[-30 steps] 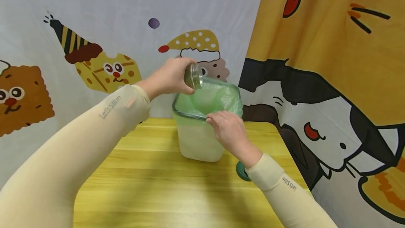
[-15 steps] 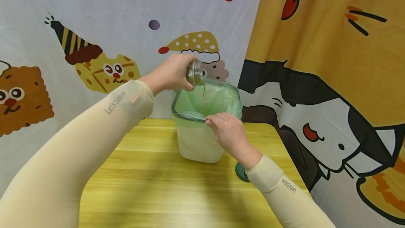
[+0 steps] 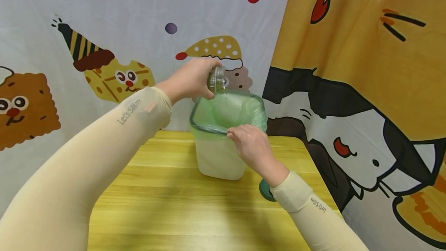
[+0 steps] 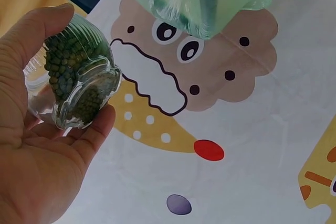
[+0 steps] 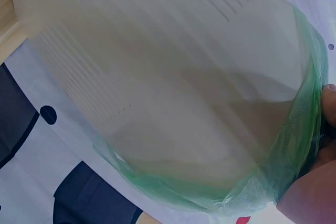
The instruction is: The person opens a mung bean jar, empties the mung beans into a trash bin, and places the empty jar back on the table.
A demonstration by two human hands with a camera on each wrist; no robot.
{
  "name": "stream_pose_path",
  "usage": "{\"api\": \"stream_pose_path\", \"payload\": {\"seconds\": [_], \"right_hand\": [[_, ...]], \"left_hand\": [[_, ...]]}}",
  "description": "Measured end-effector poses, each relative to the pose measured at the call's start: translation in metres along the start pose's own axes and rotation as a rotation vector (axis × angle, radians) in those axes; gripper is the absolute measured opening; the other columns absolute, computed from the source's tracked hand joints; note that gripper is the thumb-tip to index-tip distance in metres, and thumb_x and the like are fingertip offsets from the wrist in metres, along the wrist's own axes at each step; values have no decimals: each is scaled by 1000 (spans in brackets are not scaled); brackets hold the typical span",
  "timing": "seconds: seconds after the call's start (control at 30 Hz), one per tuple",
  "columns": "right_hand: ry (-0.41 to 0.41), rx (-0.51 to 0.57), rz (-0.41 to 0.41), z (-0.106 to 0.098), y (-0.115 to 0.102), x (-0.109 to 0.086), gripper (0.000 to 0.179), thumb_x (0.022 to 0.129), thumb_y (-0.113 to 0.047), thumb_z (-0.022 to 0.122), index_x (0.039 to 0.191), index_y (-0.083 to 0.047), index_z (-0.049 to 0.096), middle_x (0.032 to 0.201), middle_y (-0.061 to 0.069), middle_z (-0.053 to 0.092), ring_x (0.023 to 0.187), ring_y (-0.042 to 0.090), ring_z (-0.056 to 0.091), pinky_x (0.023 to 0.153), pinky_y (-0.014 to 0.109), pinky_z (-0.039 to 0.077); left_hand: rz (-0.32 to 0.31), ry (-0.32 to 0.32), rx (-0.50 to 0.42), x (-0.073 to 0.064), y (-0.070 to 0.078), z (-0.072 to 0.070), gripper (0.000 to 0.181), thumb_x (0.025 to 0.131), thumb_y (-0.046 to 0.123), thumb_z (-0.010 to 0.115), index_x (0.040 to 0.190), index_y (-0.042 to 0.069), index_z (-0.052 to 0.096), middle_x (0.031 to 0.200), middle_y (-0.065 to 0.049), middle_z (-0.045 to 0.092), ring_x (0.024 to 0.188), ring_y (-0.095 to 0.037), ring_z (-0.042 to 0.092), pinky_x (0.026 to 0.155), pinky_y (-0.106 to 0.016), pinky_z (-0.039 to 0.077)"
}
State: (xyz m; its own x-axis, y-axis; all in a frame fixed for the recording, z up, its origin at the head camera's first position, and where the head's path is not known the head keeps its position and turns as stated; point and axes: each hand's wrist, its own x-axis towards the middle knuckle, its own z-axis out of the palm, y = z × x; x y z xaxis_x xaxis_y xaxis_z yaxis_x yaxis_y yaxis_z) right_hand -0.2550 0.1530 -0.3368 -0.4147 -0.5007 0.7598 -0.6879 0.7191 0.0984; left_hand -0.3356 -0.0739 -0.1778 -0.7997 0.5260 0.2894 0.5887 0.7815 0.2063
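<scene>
My left hand (image 3: 193, 78) grips a glass jar (image 3: 217, 79), tipped on its side above the near-left part of a white bin (image 3: 219, 158). Small green beans (image 4: 68, 64) fill part of the jar in the left wrist view, and a few show just below its mouth in the head view. A green plastic bag (image 3: 256, 107) lines the bin and folds over its rim. At the front right of that rim, my right hand (image 3: 252, 144) pinches the edge through the bag. The right wrist view shows fingers (image 5: 329, 103) against the bag; the bin's bottom is hidden.
The bin stands at the back of a yellow wood-grain table (image 3: 167, 196). A dark green round lid (image 3: 266, 191) lies on the table, partly covered by my right forearm. Behind hangs a printed cloth (image 3: 139, 11) with cartoon figures.
The jar has shifted slightly right. Half a second ago a stream of beans fell from it into the bin; now only a few show at its mouth. My right hand stays on the rim.
</scene>
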Motion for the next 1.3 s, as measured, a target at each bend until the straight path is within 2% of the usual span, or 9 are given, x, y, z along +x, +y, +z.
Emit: {"api": "stream_pose_path", "payload": {"seconds": [0.2,0.33,0.43,0.53,0.63,0.77,0.87,1.07,1.3], "right_hand": [[-2,1,-3,0,0,-2,46,111,-38,49,104,-7,82,93,4,83,79,23,76,69,37,64],[-23,2,6,-1,1,-1,25,106,-27,67,107,-7,82,94,5,82,81,24,75,72,38,63],[-8,-66,15,-3,-2,-3,18,97,-19,80,111,-9,82,97,6,81,88,28,73,75,40,60],[56,-181,18,-5,-10,-12,22,96,-17,82,117,-11,80,105,8,79,96,33,70,77,44,57],[102,-251,9,-6,-19,-24,34,92,-16,85,124,-8,77,116,13,78,106,36,69,87,48,59],[87,-274,6,-7,-28,-37,59,85,-18,92,136,-1,69,132,19,73,121,39,67,106,51,57],[61,-294,17,-6,-31,-41,68,84,-21,92,142,2,65,138,21,70,129,40,64,115,52,52],[34,-320,25,-5,-33,-44,72,85,-25,91,143,4,62,140,22,68,130,41,62,117,53,50],[21,-322,15,-5,-33,-44,75,84,-27,92,144,4,61,141,23,66,132,42,60,118,53,49]], "left_hand": [[-6,-21,24,0,1,0,87,80,15,92,154,8,48,140,-13,64,128,-31,61,108,-46,57],[-10,-29,48,-1,1,1,87,79,13,92,155,8,48,142,-14,63,130,-33,60,111,-49,56],[-3,-24,66,-2,2,3,87,79,13,92,154,8,48,143,-14,63,131,-33,60,112,-50,55],[11,-16,83,-3,3,6,88,78,13,93,154,8,49,143,-13,64,131,-33,60,112,-49,55],[26,-16,104,-3,3,7,89,78,12,92,155,6,49,144,-14,64,133,-34,60,114,-49,54],[42,-13,136,-2,4,8,87,78,11,91,155,5,49,143,-15,64,133,-35,61,112,-48,55],[50,-11,154,-1,4,8,84,79,11,90,153,5,51,142,-15,65,131,-35,62,110,-48,56],[47,-48,176,0,7,10,85,80,14,90,154,5,50,146,-14,63,134,-36,60,111,-49,55],[47,-45,191,-1,7,12,83,80,15,91,152,6,51,144,-14,64,135,-36,59,113,-51,54]]}}
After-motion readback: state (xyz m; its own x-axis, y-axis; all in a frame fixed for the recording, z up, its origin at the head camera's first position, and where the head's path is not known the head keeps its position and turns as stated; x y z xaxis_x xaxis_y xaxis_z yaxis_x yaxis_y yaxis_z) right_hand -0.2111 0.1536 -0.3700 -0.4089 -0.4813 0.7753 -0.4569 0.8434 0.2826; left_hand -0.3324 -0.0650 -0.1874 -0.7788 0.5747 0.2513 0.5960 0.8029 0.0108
